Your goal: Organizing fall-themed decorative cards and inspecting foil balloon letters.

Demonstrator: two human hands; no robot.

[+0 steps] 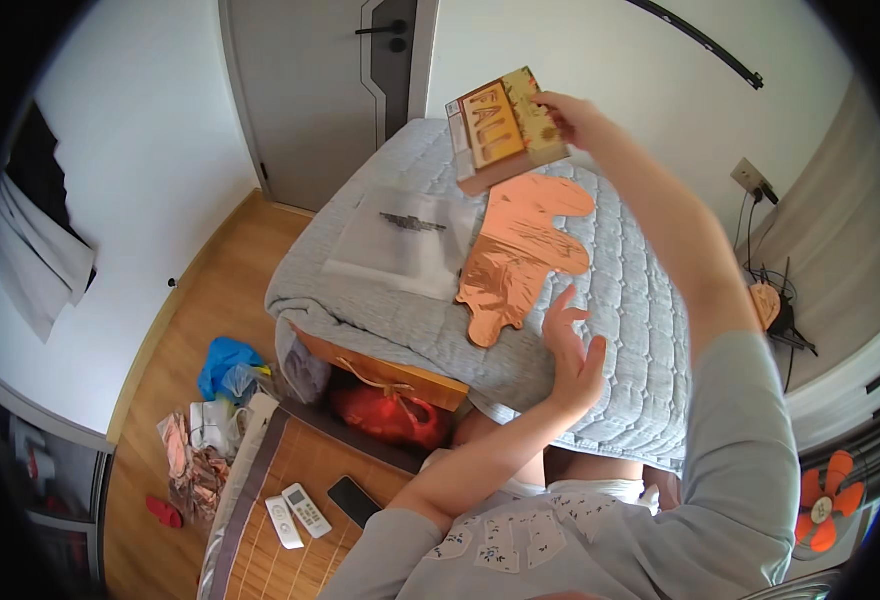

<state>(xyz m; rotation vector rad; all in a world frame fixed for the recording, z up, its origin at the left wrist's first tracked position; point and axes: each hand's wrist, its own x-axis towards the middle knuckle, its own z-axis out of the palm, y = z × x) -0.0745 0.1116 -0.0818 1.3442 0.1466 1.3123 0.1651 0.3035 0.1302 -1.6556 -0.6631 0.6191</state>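
My right hand (572, 118) grips the right side of a cardboard box (500, 125) with a yellow and brown autumn print, raised over the far end of the bed. My left hand (575, 365) is open and holds nothing, its fingers apart above the grey quilted bed (630, 370). Just beyond it lies a flat, uninflated copper-coloured foil balloon (520, 250), creased and shiny, below the box. To its left a clear plastic bag (390, 245) with a dark print rests on the quilt.
A brown box with a rope handle (390, 375) and a red bag (390, 415) sit by the bed's near edge. Two white remotes (307, 510) and a phone (353, 500) lie on a woven mat (250, 545). Bags (225, 365) clutter the floor. An orange fan (825, 503) stands right.
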